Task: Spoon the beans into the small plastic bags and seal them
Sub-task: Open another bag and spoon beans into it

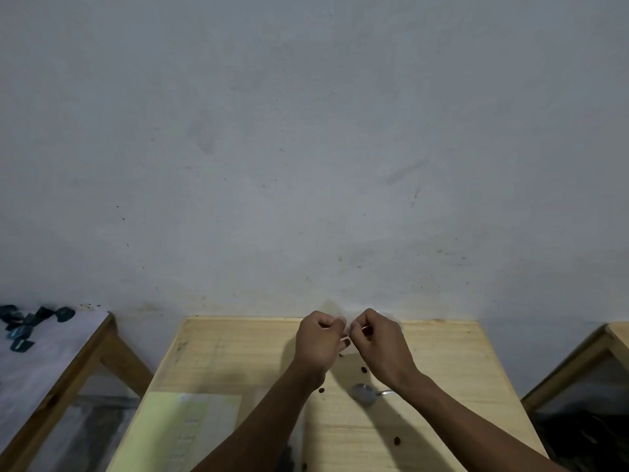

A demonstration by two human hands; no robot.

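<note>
Both grips, left hand point(320, 338) & right hand point(377, 338), pinch clear bag point(347, 323) btwn them.

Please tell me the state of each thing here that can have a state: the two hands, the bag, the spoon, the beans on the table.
left hand: fingers curled, pinching the small plastic bag.
right hand: fingers curled, pinching the same bag.
small plastic bag: held up between both hands; whether sealed cannot be told.
spoon: lying on the table, not held.
loose beans: scattered on the table.
</note>
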